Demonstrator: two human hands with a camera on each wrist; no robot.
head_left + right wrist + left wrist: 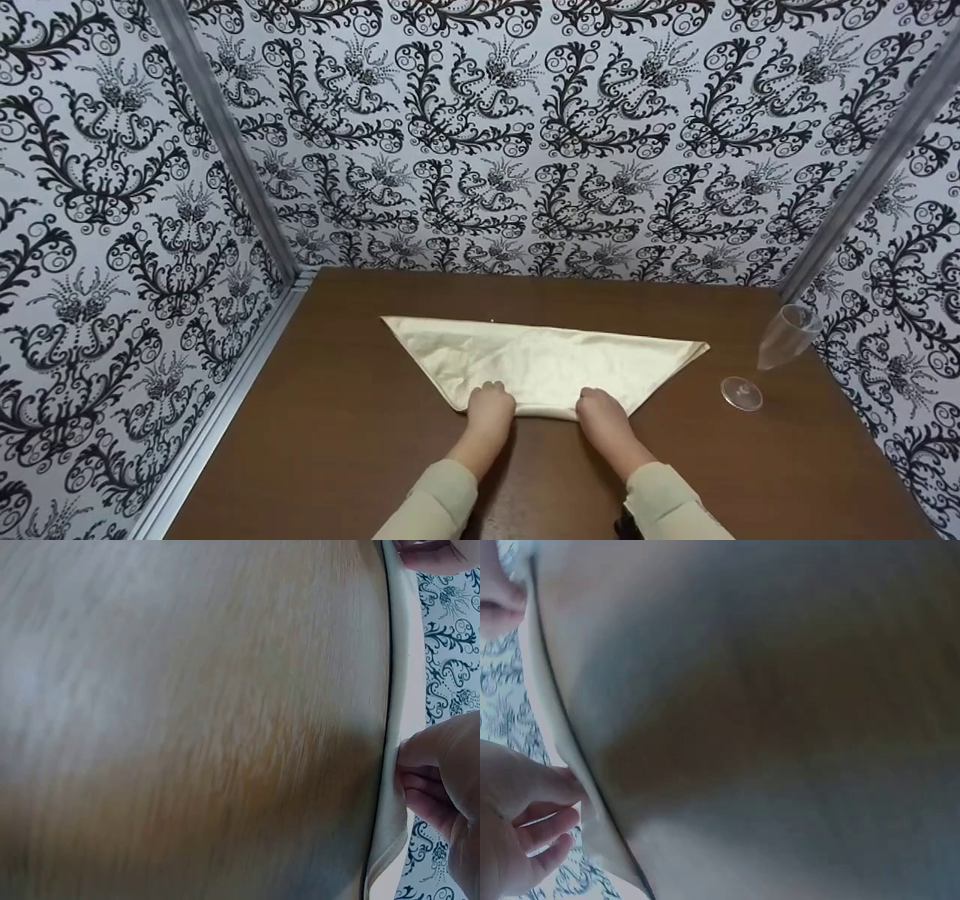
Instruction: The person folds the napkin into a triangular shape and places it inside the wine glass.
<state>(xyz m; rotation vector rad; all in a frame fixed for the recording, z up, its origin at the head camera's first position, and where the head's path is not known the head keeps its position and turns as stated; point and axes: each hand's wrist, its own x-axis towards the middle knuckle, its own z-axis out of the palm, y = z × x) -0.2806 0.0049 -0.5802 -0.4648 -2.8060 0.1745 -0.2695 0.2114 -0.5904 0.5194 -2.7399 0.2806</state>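
A cream cloth napkin [540,352] lies on the brown table, wide along its far edge and narrower toward me, with its near edge folded into a band. My left hand [491,405] pinches that near edge left of centre, fingers curled over it. On the right part of the same edge, my right hand [602,415] grips the fold in the same way. In the left wrist view the left thumb [559,784] presses against the cloth edge. The right wrist view has the right thumb and fingers [424,791] at the rolled border.
A clear stemmed glass [787,334] stands on the table right of the napkin, its round foot near the cloth's right corner. Patterned black-and-white walls [480,150] with grey metal posts [225,135] enclose the brown table [337,450] at the back and sides.
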